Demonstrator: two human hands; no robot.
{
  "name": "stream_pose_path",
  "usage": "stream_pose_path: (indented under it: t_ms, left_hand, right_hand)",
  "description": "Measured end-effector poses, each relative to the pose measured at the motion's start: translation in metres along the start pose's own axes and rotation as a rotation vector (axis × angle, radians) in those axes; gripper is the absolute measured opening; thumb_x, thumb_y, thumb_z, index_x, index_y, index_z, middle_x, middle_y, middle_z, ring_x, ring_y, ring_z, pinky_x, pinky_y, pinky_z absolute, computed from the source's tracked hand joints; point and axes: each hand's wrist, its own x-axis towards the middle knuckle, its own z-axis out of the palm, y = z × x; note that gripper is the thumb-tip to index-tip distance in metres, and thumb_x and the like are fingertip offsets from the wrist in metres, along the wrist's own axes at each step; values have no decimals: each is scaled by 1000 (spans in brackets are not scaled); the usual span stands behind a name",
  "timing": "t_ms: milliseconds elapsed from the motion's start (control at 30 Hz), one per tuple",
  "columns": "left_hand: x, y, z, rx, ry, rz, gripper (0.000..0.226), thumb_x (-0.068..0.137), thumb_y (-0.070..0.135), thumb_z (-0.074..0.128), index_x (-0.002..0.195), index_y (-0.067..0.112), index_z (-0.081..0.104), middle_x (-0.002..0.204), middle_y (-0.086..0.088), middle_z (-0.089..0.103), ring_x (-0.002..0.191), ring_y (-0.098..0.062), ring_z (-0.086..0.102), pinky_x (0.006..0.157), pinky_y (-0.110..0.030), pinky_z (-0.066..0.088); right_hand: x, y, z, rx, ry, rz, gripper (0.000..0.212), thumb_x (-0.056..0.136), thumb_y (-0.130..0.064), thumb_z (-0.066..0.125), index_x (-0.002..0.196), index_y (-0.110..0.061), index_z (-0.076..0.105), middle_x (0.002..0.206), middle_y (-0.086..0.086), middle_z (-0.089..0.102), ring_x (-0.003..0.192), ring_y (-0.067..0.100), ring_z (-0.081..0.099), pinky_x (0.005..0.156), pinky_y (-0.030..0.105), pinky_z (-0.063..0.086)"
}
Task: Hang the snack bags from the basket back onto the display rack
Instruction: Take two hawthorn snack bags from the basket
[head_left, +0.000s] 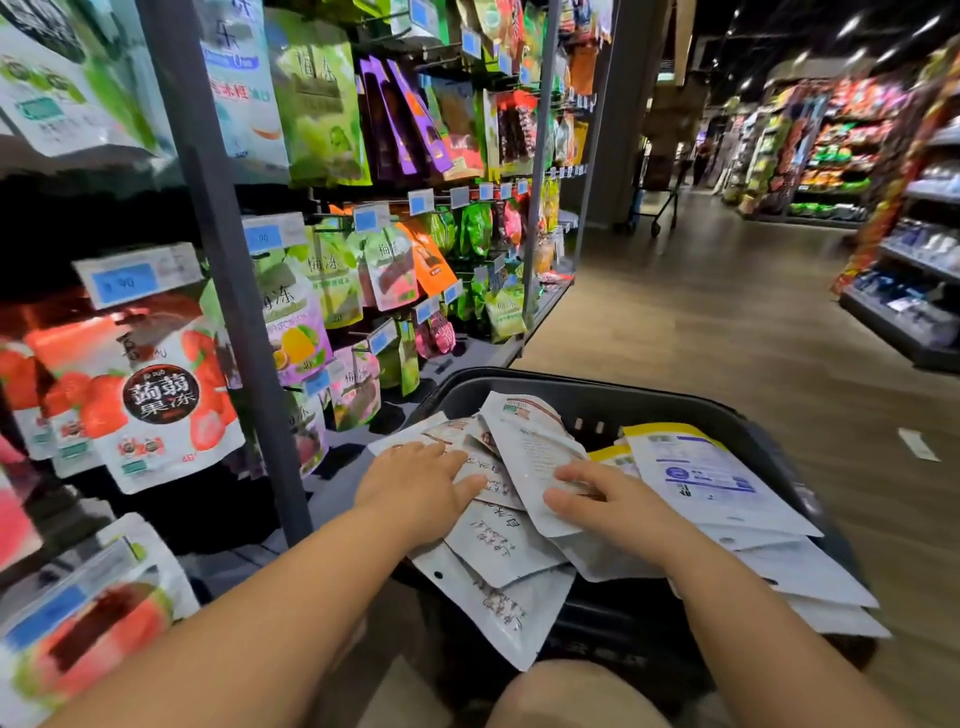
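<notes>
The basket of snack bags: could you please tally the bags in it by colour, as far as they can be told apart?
Yellow-edged snack bags: 2
Grey-white snack bags: at least 8; they overlap, so the exact count is unclear
Total in the basket: at least 10

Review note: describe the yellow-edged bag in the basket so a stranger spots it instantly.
Find the dark basket low in the frame, right of the display rack. On its right side, beside the right hand, a white bag lies on top of the pile. Its yellow top edge and blue print set it apart from the grey-white bags under the left hand.
</notes>
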Motion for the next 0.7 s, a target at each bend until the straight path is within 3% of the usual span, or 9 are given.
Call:
stream_pose_path:
  t_ms: [133,300,400,533,633,700]
  left_hand:
    - [-1,-1,1,-6,11,-11,60,101,59,19,152,30,31,161,3,27,147,-20,24,118,-38,20]
    - [-4,-2,2,-15,42,-7,56,103,55,20,150,30,35,158,4,32,145,-19,28,116,-37,22]
    - [-6,-2,3,-32,46,-19,56,102,56,21,151,32,34,160,5,29,147,-18,25,117,-37,20]
    - [-8,-2,7,-43,68,-24,56,103,56,22,152,32,32,161,5,27,147,-18,24,118,-36,18]
    - [-8,-3,9,-53,68,-30,56,103,56,21,153,32,30,162,4,26,148,-18,23,119,-36,16]
    - [-8,-3,10,-55,68,-27,56,103,55,20,153,32,30,162,4,25,148,-18,22,119,-36,15]
  right_hand:
    - [3,-17,6,-205,35,58,74,79,-72,59,140,-29,50,141,-7,51,119,13,50,98,31,42]
    - [15,-45,15,-507,7,118,77,78,-81,51,128,-22,54,127,-1,58,102,16,51,81,31,43]
    - [21,-51,21,-552,-17,136,77,76,-80,54,127,-22,53,124,-1,59,106,18,53,83,31,47]
    - [21,-53,20,-531,-5,147,58,83,-63,59,124,-22,53,108,-1,56,100,18,52,76,31,45]
    - [19,-51,19,-446,22,138,30,84,-49,59,95,-21,59,85,-3,57,83,15,53,60,28,38]
    - [18,-51,20,-473,73,113,22,86,-42,55,82,-20,60,81,-1,58,78,17,54,54,27,34]
